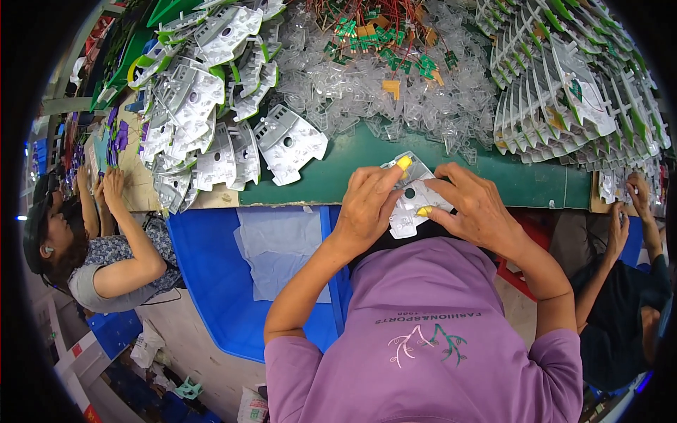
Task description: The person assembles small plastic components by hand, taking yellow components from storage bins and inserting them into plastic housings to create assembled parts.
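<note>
Close in front of me, at the near edge of the green table, I hold a white and grey plastic shell part with a dark round hole in it. My left hand grips its left side, a yellow cover on one fingertip. On its right side my right hand has its fingers bent round the edge, and its yellow-tipped thumb presses on the face. Anything small under the fingers is hidden. Similar white shells with green edges lie heaped to the left of my hands.
Small clear plastic pieces cover the table's middle, with green circuit boards and red wires behind. Stacked shells stand at right. A blue bin is below the edge at left. Co-workers sit on both sides, one's hand at left.
</note>
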A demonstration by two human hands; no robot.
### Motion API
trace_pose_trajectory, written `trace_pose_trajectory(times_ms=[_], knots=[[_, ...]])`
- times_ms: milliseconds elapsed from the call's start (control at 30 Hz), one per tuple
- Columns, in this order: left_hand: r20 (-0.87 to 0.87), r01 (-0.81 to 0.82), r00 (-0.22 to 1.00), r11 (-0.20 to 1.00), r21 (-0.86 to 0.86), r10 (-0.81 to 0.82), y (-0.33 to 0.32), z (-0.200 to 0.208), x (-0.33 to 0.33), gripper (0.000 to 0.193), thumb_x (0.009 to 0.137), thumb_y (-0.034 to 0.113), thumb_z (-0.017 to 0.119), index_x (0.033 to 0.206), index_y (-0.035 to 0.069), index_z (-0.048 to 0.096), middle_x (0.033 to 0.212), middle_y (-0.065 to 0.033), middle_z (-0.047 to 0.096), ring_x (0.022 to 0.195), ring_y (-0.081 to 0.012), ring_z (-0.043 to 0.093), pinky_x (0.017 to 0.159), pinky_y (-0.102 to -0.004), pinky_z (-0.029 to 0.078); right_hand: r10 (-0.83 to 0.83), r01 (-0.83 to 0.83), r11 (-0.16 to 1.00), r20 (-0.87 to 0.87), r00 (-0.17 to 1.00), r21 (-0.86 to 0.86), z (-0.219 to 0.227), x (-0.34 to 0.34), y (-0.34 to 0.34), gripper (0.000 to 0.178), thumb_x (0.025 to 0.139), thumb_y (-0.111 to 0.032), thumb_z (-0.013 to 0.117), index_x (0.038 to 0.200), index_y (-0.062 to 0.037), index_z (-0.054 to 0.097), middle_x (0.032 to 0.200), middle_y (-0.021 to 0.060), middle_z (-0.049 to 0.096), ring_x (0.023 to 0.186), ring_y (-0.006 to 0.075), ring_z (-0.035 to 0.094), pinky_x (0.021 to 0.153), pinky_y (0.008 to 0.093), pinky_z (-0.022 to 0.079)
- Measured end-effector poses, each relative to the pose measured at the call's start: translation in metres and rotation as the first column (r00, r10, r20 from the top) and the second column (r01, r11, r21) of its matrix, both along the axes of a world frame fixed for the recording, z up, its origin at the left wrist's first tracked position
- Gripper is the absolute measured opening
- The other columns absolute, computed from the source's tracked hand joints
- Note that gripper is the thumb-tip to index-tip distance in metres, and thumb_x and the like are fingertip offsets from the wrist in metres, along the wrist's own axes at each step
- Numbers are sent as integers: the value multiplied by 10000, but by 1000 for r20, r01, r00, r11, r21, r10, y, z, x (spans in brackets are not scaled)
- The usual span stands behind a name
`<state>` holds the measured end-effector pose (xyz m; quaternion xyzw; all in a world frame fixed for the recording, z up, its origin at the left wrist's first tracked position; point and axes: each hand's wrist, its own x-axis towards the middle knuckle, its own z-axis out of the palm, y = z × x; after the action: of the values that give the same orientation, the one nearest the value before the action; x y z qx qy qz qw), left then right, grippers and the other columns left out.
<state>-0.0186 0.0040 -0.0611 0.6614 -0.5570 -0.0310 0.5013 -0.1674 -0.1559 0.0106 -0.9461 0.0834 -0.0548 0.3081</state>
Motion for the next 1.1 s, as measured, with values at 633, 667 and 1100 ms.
trace_pose_trajectory(times_ms=[633,667,1100], knots=[[-104,222,974,935,275,-201,-4,15,12,721,809,-88,608,1479,43,375,1146,-55,685,982,-263,542,909,-389,392,42,-1,986,239,970,-169,-23,-13,41,274,716,-25,705,990,-23,689,938,76,633,729,214,629,623,336,519],[-130,227,971,934,274,-198,-4,17,14,708,817,-80,599,1478,36,372,1145,-56,686,982,-263,541,914,-393,390,7,28,990,245,970,-141,-20,-11,41,285,712,-18,708,996,-23,687,952,76,633,734,211,631,614,333,515],[-184,244,961,949,202,-208,-7,57,-2,444,809,-78,604,1248,-10,601,1049,-122,686,913,-307,595,836,-400,461,-452,378,818,79,888,434,-53,-44,24,259,838,9,596,1090,-51,586,782,139,633,654,258,647,603,351,501]])
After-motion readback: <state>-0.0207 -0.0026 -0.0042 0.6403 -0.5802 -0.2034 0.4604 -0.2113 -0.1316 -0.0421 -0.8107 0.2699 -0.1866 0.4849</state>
